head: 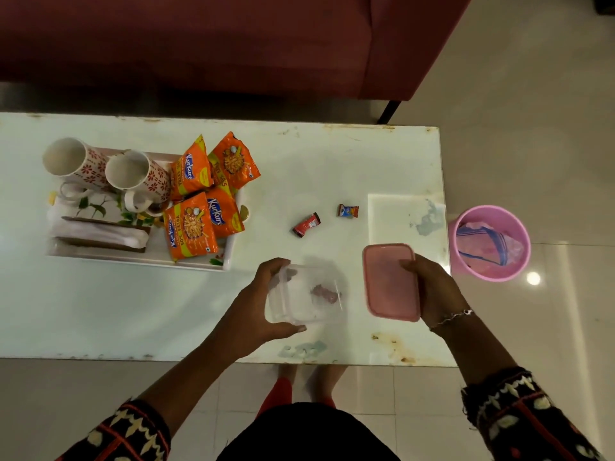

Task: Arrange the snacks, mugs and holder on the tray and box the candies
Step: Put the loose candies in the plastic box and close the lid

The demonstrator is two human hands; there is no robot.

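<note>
My left hand (pixel 263 304) grips a clear plastic box (pixel 304 294) just above the table's near edge; something reddish lies inside it. My right hand (pixel 431 287) holds the box's pink lid (pixel 389 282) by its right side, apart from the box. Two wrapped candies lie loose on the table beyond the box: a red one (pixel 306 224) and an orange-blue one (pixel 347 211). At the left a white tray (pixel 226 257) carries two floral mugs (pixel 136 176), several orange snack packets (pixel 191 226) and a brown holder with white contents (pixel 103 236).
The white table (pixel 316 161) has worn, stained spots near its front right corner. A pink bin (pixel 489 242) with plastic inside stands on the floor off the table's right end. A dark red sofa (pixel 216 44) runs along the far side.
</note>
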